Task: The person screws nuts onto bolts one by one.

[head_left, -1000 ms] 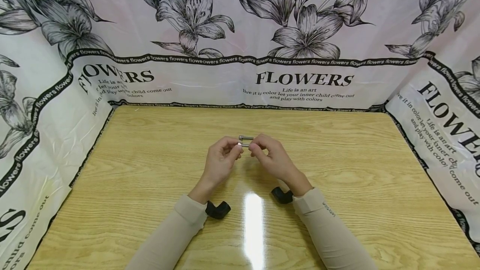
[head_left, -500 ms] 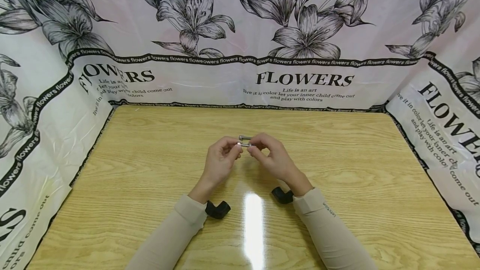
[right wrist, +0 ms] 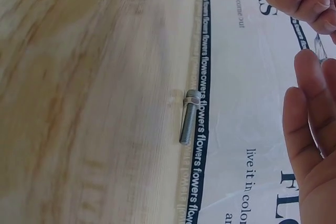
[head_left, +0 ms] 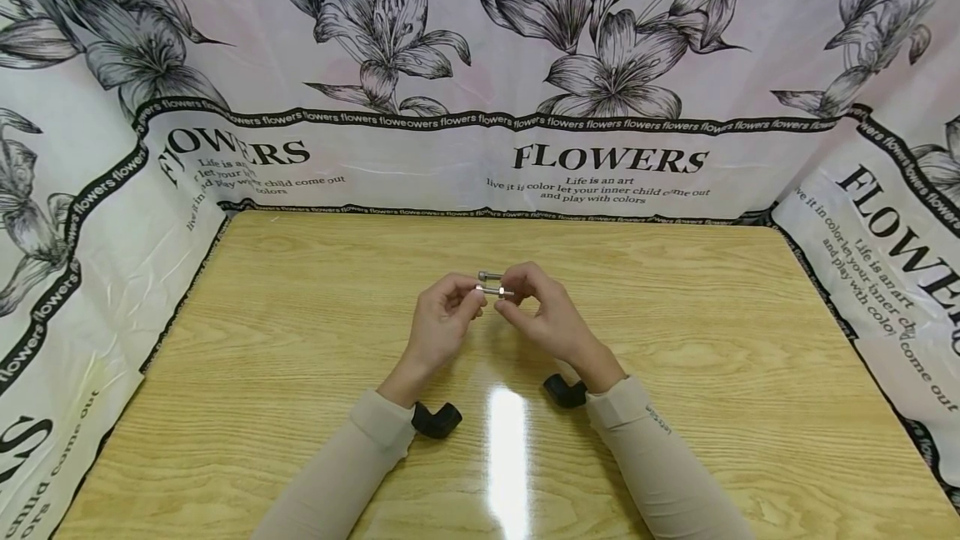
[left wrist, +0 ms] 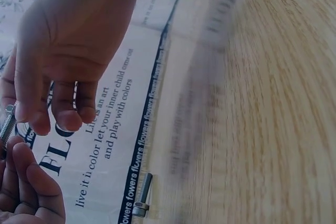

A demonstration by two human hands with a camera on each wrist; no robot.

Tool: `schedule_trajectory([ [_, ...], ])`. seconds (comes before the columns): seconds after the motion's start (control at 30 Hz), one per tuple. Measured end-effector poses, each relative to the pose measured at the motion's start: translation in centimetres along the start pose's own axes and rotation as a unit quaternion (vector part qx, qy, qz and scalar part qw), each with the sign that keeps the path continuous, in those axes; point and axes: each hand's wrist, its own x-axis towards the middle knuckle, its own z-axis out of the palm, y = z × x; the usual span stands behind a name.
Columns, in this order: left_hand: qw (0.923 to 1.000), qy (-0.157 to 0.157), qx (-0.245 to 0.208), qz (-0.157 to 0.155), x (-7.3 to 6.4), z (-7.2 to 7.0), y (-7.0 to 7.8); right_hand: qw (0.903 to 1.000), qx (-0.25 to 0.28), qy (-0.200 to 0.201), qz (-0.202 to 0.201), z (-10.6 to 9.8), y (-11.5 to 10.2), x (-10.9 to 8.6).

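Note:
In the head view my left hand pinches a metal bolt by its head end, holding it level above the table. A nut sits on the bolt's shank near the tip. My right hand is spread around that nut, finger above and thumb below, with a visible gap. Just behind lies a second bolt on the table, a nut close to its head. In the left wrist view the held bolt runs from my left fingertips down towards the right fingers.
A black bent piece shows beside the left cuff, and another black bent piece beside the right cuff. The wood-grain table meets a hanging flower-printed cloth at the back and sides.
My right thumb and finger have parted from the nut, so the nut and the bolt's tip now show between them. The left hand and the second bolt have stayed in place.

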Motion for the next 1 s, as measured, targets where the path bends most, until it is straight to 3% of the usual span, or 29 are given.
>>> schedule_trajectory([
  [0.17, 1.0000, 0.002, 0.003, -0.002, 0.0, 0.0, 0.1, 0.9997, -0.023, 0.001, -0.010, 0.0, 0.0, 0.0],
  [0.47, 0.9999, -0.010, 0.008, -0.011, -0.1, 0.0, 0.2, 0.9990, -0.044, -0.001, 0.010, 0.1, 0.2, 0.1],
  [0.7, 0.9998, -0.002, 0.011, -0.014, -0.1, 0.0, 0.2, 0.9992, -0.026, 0.004, 0.030, 0.7, 3.7, -0.2],
  [0.87, 0.9998, -0.002, 0.015, -0.015, -0.1, 0.0, 0.3, 1.0000, -0.001, 0.008, 0.003, 0.7, 4.1, -0.4],
  [1.0, 0.9998, -0.002, 0.015, -0.011, -0.1, 0.0, 0.2, 0.9994, -0.019, 0.009, -0.026, 0.7, 4.2, -0.3],
])
